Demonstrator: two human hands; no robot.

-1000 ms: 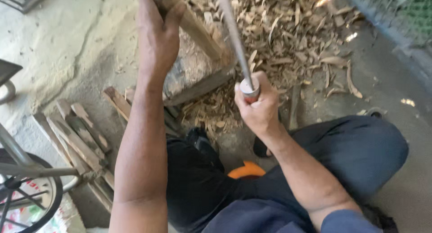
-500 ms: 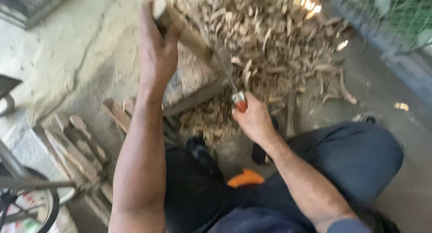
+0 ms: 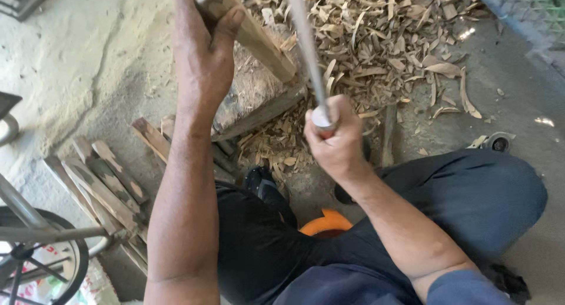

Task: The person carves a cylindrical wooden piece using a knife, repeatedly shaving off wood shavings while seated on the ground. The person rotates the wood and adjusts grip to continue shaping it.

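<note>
Head camera view: a seated person in dark trousers [image 3: 471, 205] worked over a wooden block [image 3: 253, 93], the right hand [image 3: 335, 143] wrapped tightly around the end of a long metal blade [image 3: 306, 52] and the left hand [image 3: 203, 52] clasping a length of wood [image 3: 259, 37] propped on that block. Cut sticks [image 3: 106, 181] lay stacked at the left, and beyond the block a broad heap of shavings [image 3: 382, 52] suggested much trimming was done, though the held piece looked unfinished.

head-worn view, steeply downward, close

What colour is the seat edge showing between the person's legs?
Bright orange; the seat edge shows clearly in the head view, between the dark trousers.
</note>
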